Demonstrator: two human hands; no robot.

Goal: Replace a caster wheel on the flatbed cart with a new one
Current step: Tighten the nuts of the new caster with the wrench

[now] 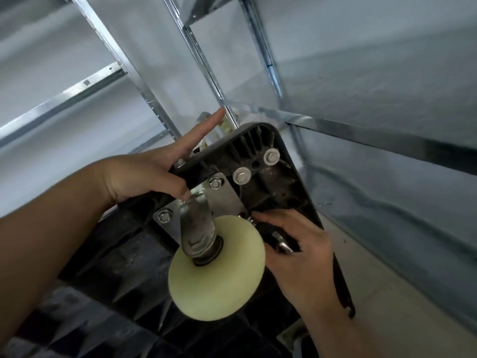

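Note:
The black flatbed cart [273, 182] is tipped up with its ribbed underside facing me. A caster with a cream wheel [219, 275] and a grey metal fork [197, 228] sits on a steel mounting plate [224, 200], with bolts showing at its top [215, 182] and left [163, 217] corners. My left hand [144, 177] grips the cart's upper edge, thumb across the underside and index finger straight. My right hand [296, 244] is at the plate's lower right corner, fingertips on the bolt there, and holds a dark wrench [344, 290] whose handle sticks out below the palm.
Two larger washers with bolts [271, 156] [241, 176] sit on the cart's corner above the plate. Metal shelving uprights [206, 73] and plastic-covered panels [387, 86] stand close behind and to the right. A pale floor [387, 293] lies at the lower right.

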